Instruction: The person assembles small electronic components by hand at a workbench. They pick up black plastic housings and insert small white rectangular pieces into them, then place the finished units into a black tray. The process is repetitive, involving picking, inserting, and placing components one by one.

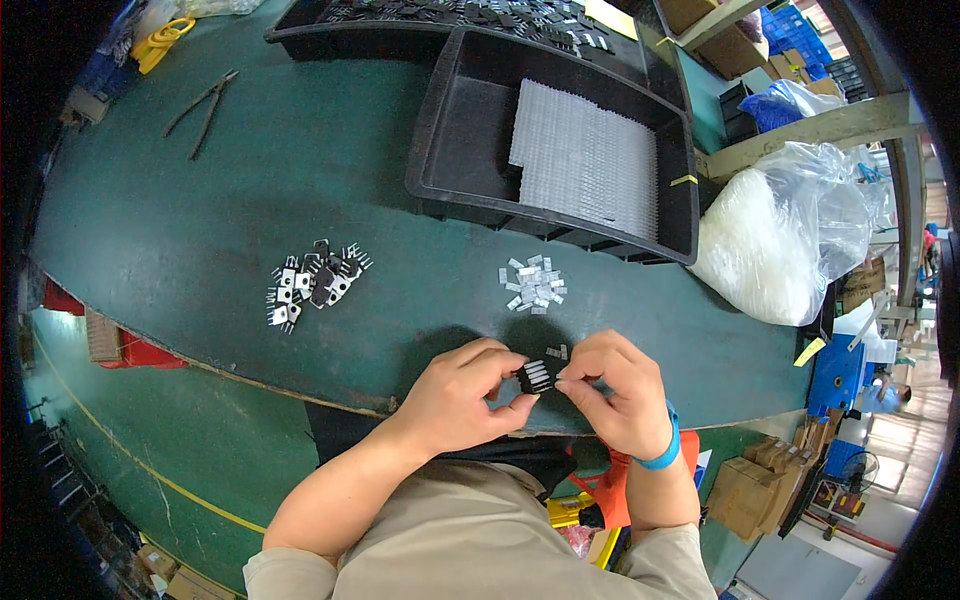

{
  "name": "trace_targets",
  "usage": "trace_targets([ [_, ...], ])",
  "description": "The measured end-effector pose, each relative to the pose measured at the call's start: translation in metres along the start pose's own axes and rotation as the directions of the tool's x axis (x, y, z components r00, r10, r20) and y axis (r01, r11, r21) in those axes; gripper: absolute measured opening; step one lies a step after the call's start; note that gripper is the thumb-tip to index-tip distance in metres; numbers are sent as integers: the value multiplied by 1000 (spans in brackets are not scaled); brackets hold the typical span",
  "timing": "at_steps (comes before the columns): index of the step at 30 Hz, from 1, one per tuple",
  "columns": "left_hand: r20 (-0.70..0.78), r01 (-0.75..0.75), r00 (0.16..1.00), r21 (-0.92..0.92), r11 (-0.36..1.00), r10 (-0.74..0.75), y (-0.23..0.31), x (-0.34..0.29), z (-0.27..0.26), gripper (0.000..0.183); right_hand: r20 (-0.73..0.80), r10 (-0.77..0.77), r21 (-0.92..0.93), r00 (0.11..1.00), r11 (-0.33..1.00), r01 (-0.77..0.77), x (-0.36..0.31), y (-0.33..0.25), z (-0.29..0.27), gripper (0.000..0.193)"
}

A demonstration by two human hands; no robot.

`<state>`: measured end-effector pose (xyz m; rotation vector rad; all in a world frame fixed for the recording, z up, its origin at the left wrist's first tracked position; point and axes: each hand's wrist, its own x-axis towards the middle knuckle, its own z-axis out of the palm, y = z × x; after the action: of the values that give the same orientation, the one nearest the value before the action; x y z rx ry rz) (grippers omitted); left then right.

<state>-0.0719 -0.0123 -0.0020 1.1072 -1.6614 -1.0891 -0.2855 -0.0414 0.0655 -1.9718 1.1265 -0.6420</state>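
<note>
Both my hands meet at the near edge of the green table (250,200). My left hand (462,395) and my right hand (612,390) pinch between them a small black part with silver strips (536,376). A blue band circles my right wrist. Just beyond my fingers lie a couple of tiny loose pieces (556,352). Farther out sits a little heap of small white-grey tabs (533,284). To the left lies a pile of small black and silver metal-legged components (312,282).
A black tray (440,150) holding a white ribbed sheet (588,160) stands beyond the piles. Another black tray (330,25) of small parts is behind it. Pliers (203,108) lie far left. A clear bag of white material (775,235) sits at right.
</note>
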Motion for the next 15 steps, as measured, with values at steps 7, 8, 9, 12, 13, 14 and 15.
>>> trace_targets([
  [7,2,-10,1000,7,1000,10,0,0,0,31,15,-78,0,997,997,78,-2,-2,4,20],
  [8,8,-5,1000,8,1000,5,1,0,-1,31,26,-82,9,996,997,82,-2,-2,5,22],
  [9,2,-16,1000,12,1000,16,0,0,-1,31,33,-85,-2,996,996,85,-2,-3,5,22],
  [12,-3,-29,1000,16,999,29,-2,0,0,32,50,-93,-33,994,995,95,-2,-4,6,23],
  [13,2,-19,1000,13,1000,19,0,0,-1,32,55,-97,-41,994,994,99,-3,-3,6,24],
  [14,8,-9,1000,10,1000,9,1,1,-1,32,60,-101,-49,993,993,104,-3,-3,5,24],
  [15,4,-7,1000,4,1000,7,1,0,-1,31,55,-102,-61,993,993,105,-3,-4,6,24],
])
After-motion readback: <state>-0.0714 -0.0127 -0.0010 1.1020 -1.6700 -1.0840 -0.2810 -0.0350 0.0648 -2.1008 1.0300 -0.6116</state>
